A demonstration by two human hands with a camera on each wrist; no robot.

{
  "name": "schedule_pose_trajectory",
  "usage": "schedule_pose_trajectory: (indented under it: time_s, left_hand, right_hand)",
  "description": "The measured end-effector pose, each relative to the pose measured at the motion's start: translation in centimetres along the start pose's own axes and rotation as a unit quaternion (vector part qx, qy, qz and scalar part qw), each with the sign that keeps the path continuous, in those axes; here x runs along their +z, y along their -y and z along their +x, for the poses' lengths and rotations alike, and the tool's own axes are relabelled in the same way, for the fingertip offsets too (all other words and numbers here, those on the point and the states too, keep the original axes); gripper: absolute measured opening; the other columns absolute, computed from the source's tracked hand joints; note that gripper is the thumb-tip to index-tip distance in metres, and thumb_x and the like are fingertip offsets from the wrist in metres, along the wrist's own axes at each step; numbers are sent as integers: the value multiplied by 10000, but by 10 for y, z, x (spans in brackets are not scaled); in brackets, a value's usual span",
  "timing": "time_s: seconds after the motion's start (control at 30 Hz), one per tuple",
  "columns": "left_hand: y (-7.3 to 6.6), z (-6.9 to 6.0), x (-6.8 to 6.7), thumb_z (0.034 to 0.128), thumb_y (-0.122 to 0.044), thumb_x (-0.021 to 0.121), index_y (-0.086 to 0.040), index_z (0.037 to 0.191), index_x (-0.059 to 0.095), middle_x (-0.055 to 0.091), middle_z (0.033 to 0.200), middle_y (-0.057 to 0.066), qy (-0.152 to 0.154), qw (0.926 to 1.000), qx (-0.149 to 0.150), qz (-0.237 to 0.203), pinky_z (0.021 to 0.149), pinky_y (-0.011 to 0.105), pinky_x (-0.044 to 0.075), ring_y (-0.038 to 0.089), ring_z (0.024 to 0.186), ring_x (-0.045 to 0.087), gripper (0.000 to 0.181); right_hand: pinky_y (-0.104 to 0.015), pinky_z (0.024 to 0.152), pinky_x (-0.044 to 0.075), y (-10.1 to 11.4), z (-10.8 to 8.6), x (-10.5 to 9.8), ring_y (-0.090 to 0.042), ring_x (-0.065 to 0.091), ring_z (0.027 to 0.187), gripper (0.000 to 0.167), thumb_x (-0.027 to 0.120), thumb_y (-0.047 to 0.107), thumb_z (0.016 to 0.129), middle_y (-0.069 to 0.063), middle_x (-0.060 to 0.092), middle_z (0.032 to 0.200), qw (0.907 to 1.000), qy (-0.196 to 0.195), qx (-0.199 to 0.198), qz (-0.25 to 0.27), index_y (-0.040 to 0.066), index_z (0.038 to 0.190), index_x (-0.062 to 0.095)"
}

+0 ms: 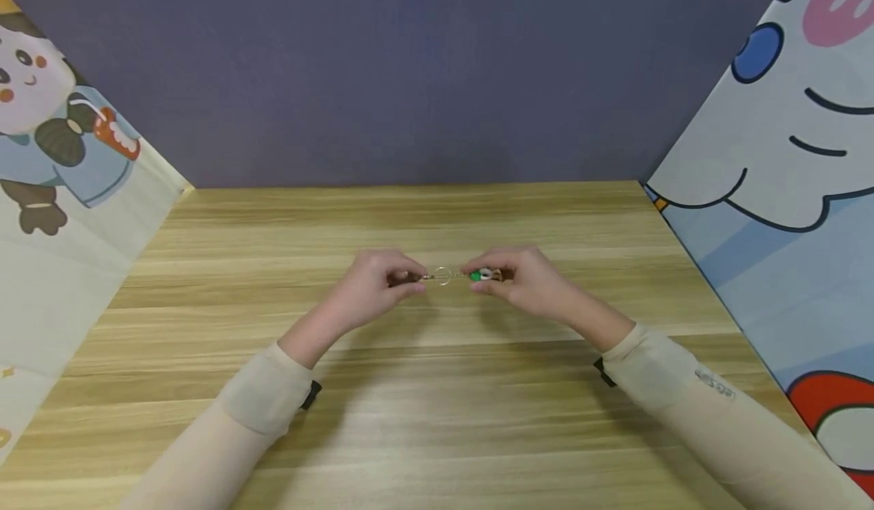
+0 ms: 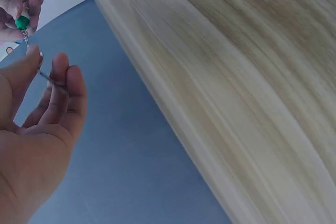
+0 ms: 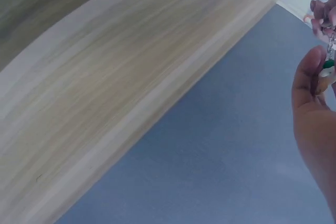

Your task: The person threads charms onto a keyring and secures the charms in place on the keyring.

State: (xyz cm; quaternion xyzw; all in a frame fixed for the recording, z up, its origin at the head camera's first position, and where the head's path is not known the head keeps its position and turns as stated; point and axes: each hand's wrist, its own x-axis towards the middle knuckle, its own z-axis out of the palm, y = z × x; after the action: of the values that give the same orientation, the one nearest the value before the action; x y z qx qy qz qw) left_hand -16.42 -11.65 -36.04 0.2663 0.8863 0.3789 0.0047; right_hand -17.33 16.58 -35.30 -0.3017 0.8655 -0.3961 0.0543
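Note:
A keychain is stretched between both hands, above the wooden table. Its thin gold ring [image 1: 443, 268] sits in the gap between the fingertips. On the right side, my right hand [image 1: 532, 281] pinches a small charm [image 1: 476, 275] with green, white and brown parts; a short chain [image 3: 331, 51] links it toward the ring. My left hand [image 1: 375, 286] pinches the other side between thumb and fingers. What it holds there is a thin, dark, flat piece [image 2: 46, 77], partly hidden by the fingers, and its kind cannot be made out.
A wooden-grain table [image 1: 437, 419] spreads beneath both arms. Behind it rises a dark blue-grey panel [image 1: 410, 77]. Cartoon-printed panels stand at the left [image 1: 68, 214] and the right [image 1: 771, 191]. Dark wrist straps show at both sleeves.

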Motion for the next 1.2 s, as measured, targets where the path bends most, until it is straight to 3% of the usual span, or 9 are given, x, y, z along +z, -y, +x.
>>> schedule_pose_trajectory:
  time_s: [0.17,0.33,0.47,0.67,0.77,0.93,1.2]
  left_hand:
    - [3,0,1,932,-139,830,-14,1242,755,814,1035,94,102,9998,-116,132,820,352,638,196,918,771,343]
    - [7,1,4,915,-158,849,-38,1164,781,811,1067,78,-19,9988,-90,485,857,394,627,214,956,747,285]
    - [10,0,6,919,-185,849,-61,1186,771,804,1056,62,94,9973,-293,661,899,422,625,229,981,751,304]
    - [13,-2,10,936,-245,835,-95,1228,767,796,1044,46,280,9938,-590,900,960,446,619,242,1036,761,335]
    - [16,-3,13,937,-246,836,-125,1203,783,804,1049,26,403,9936,-668,811,921,418,625,204,994,757,297]
    - [26,-4,21,908,-259,862,-196,1091,810,774,914,-61,756,9917,-892,528,773,314,589,88,816,683,201]
    - [38,-11,31,867,-271,896,-182,1007,816,694,784,-90,860,9911,-728,705,694,269,513,64,728,595,184]
  right_hand:
    - [-287,697,560,-4,-1,1,-110,643,780,340,800,140,957,-71,806,1076,9979,-43,-177,-629,70,1288,762]
    - [-312,745,607,-5,-1,6,-99,680,840,308,811,144,946,-51,791,1076,9920,45,-489,-1161,61,1240,771]
    - [-273,687,564,-8,-3,11,-89,645,812,303,821,143,937,-49,774,1071,9913,103,-483,-1223,67,1225,769]
    - [-254,704,565,-15,-3,18,-91,661,841,335,812,135,944,-66,785,1095,9914,47,-303,-1269,28,1256,752]
    - [-257,722,582,-18,-3,22,-98,674,859,309,790,117,963,-59,783,1088,9911,150,-184,-1308,31,1257,750]
    - [-247,745,587,-24,-4,30,-98,674,873,272,765,110,978,-45,776,1060,9899,356,-104,-1366,36,1239,758]
    - [-249,778,558,-34,-8,42,-98,645,889,299,844,170,915,-23,758,1071,9921,319,-73,-1210,70,1191,783]
